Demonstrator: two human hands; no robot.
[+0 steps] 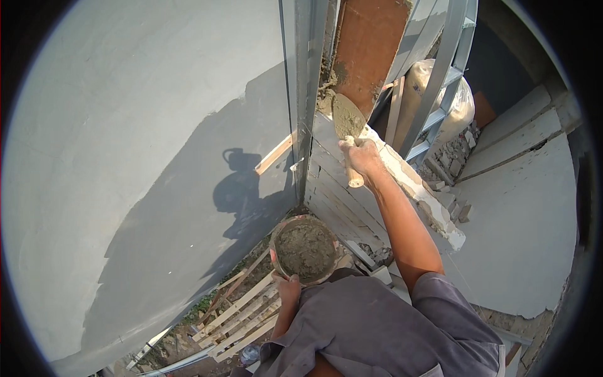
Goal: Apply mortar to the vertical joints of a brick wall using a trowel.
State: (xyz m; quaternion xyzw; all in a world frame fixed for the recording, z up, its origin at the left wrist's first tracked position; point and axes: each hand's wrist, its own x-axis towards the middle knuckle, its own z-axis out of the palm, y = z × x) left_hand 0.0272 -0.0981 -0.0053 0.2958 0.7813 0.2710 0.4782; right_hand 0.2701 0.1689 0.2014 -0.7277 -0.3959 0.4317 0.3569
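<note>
My right hand (362,158) is wrapped round the wooden handle of a trowel (349,118), its blade smeared with wet grey mortar. The blade lies by the lower end of a reddish-brown board (372,53), above the end of a low block wall (411,179) beside a grey upright post. Mortar (328,85) clings along the board's left edge. Lower down, my left hand (288,286) grips the near rim of a round bucket (274,256). Thick wet mortar (306,250) fills much of it. The fingers beneath the rim are partly hidden.
A tall grey wall (144,144) stands close on the left, with a short wood strip (275,154) sticking out. Wooden slats (248,311) lie below. To the right are a metal ladder (440,94), a plastic-wrapped sack (460,107) and broken block rubble (449,166).
</note>
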